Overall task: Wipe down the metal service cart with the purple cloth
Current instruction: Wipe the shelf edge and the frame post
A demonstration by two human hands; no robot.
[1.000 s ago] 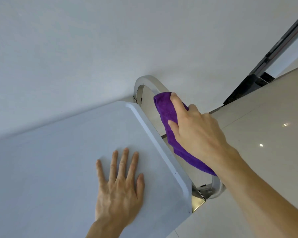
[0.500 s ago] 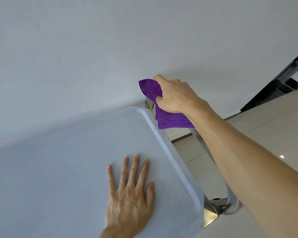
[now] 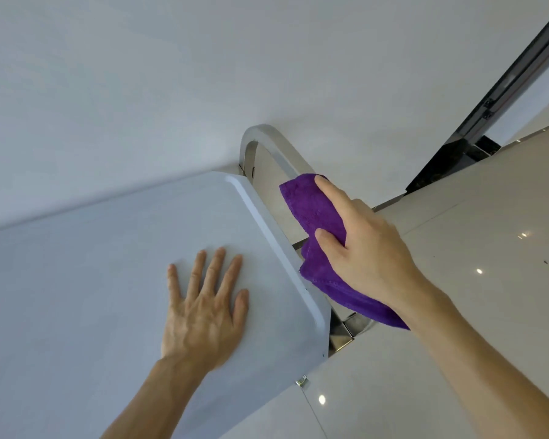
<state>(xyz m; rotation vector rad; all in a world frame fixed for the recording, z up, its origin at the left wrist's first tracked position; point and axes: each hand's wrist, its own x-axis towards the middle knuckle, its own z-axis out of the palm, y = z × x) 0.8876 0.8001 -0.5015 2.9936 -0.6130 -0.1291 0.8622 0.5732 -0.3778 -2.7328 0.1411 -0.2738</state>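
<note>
The metal service cart's top shelf [image 3: 108, 280] fills the lower left, pale and smooth with a raised rim. Its curved chrome handle [image 3: 267, 137] arches off the right end. My left hand [image 3: 203, 308] lies flat on the shelf, fingers spread. My right hand [image 3: 362, 248] grips the purple cloth [image 3: 311, 210], wrapped around the handle's bar about midway along it. The cloth hangs down past my wrist and hides the bar's lower half.
A white wall [image 3: 203, 74] stands right behind the cart. Glossy cream floor tiles [image 3: 473, 280] spread to the right. A dark metal door frame [image 3: 504, 83] rises at the upper right.
My right hand slid the cloth from the handle's top bend back down to the middle of the bar. The left hand stayed flat on the shelf.
</note>
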